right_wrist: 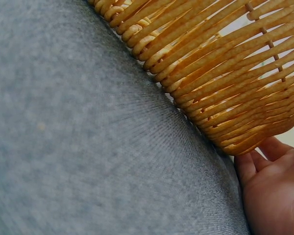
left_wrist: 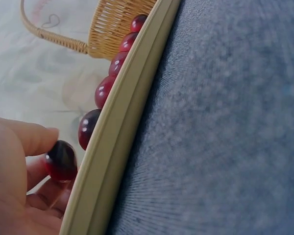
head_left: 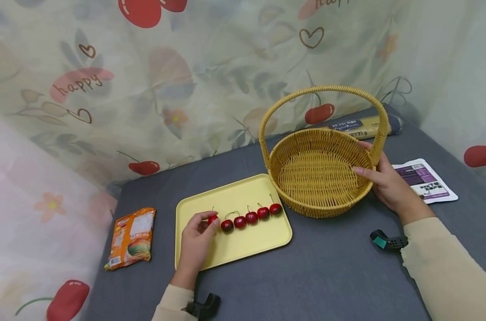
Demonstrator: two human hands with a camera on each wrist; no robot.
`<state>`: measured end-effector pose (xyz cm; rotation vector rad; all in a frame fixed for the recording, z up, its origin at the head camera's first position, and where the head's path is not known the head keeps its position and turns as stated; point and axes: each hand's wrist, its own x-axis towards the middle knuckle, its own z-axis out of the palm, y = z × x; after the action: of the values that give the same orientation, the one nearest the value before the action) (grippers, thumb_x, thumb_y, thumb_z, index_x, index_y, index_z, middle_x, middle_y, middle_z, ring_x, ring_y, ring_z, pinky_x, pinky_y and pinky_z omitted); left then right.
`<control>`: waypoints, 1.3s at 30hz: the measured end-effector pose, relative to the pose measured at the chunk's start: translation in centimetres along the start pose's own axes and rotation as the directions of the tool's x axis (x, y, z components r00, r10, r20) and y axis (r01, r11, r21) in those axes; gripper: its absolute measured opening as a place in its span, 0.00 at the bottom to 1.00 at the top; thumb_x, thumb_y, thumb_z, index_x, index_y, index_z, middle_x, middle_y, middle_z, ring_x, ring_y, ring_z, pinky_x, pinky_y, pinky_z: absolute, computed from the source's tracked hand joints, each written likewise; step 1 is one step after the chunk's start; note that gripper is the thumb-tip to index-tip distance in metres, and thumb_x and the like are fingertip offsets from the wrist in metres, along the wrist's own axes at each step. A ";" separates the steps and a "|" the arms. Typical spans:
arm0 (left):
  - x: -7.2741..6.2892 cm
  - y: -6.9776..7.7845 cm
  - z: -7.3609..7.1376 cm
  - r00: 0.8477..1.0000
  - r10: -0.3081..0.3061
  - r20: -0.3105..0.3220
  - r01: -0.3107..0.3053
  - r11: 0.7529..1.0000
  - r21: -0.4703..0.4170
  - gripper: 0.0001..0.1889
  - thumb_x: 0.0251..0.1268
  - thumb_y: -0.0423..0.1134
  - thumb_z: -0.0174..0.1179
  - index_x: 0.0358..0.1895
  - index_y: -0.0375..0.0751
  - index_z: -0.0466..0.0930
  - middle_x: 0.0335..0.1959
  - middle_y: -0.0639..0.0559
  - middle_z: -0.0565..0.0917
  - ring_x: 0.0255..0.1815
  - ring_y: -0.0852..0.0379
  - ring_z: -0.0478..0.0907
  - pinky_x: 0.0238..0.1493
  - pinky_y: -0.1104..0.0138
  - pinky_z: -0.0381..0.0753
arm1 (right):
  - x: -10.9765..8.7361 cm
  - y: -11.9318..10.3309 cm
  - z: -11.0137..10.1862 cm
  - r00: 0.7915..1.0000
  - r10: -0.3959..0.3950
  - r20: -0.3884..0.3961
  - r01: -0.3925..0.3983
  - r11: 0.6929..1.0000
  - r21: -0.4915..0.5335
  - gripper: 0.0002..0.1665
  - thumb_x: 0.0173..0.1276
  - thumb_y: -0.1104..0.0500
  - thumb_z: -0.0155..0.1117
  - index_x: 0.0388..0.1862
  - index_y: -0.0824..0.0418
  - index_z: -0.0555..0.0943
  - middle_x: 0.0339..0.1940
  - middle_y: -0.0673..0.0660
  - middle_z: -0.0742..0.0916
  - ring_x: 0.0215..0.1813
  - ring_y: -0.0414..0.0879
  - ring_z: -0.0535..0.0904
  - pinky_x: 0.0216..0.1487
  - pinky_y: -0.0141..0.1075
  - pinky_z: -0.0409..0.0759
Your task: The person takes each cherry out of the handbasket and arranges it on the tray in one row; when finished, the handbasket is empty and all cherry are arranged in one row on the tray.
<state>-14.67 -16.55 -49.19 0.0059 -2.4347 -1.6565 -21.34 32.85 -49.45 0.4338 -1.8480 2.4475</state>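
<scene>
My left hand [head_left: 196, 243] is over the left part of a yellow tray [head_left: 230, 191], pinching the leftmost cherry [head_left: 213, 219] between thumb and fingers. In the left wrist view that dark red cherry [left_wrist: 61, 161] shows at the fingertips, beside the tray's rim. Several other cherries [head_left: 251, 218] with stems lie in a row to its right on the tray. A round wicker basket [head_left: 319, 176] with a tall arched handle stands against the tray's right end, with nothing inside. My right hand [head_left: 393, 189] grips its right rim near the handle's base, thumb inside and fingers outside.
An orange snack packet [head_left: 132, 238] lies left of the tray. Behind the basket is a long pack of spaghetti [head_left: 363, 127], and a white and purple packet [head_left: 425, 180] lies beyond my right hand. A patterned curtain [head_left: 226, 89] borders the grey table [head_left: 307, 267].
</scene>
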 end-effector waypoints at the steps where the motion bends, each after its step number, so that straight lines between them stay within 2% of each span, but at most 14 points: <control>1: 0.0 -0.1 0.0 1.000 -0.002 -0.006 0.002 1.000 0.014 0.10 0.76 0.36 0.72 0.56 0.41 0.90 0.46 0.46 0.87 0.42 0.48 0.80 0.41 0.68 0.79 | 0.0 0.0 0.0 1.000 0.000 -0.001 0.000 1.000 0.000 0.39 0.83 0.73 0.55 0.86 0.50 0.60 0.75 0.61 0.68 0.72 0.50 0.68 0.59 0.33 0.80; 9: 0.1 -0.2 0.2 1.000 0.005 -0.009 -0.004 0.995 0.102 0.10 0.76 0.34 0.71 0.55 0.41 0.91 0.48 0.48 0.87 0.44 0.50 0.80 0.46 0.65 0.79 | 0.1 -0.1 0.1 1.000 -0.004 0.000 0.004 1.000 0.018 0.39 0.83 0.74 0.55 0.85 0.51 0.60 0.75 0.61 0.68 0.72 0.50 0.69 0.58 0.34 0.81; 29: -0.1 -0.3 0.3 0.998 0.043 0.039 -0.048 0.990 0.136 0.10 0.74 0.33 0.72 0.54 0.41 0.91 0.49 0.49 0.88 0.44 0.50 0.82 0.47 0.63 0.80 | 0.2 -0.2 0.0 1.000 0.008 -0.004 -0.008 1.000 -0.002 0.39 0.83 0.72 0.56 0.86 0.51 0.59 0.76 0.62 0.67 0.74 0.52 0.67 0.59 0.33 0.82; 39: 0.0 -0.2 0.3 0.999 0.028 0.045 -0.034 0.992 0.125 0.10 0.74 0.32 0.72 0.54 0.40 0.91 0.49 0.49 0.88 0.44 0.50 0.82 0.48 0.64 0.80 | 0.2 -0.1 -0.1 1.000 0.013 -0.002 -0.013 1.000 -0.014 0.40 0.84 0.72 0.57 0.86 0.50 0.59 0.76 0.62 0.66 0.74 0.53 0.66 0.59 0.33 0.81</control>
<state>-14.72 -16.33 -49.51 -0.0496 -2.5534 -1.5033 -21.54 32.95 -49.29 0.4190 -1.8724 2.4408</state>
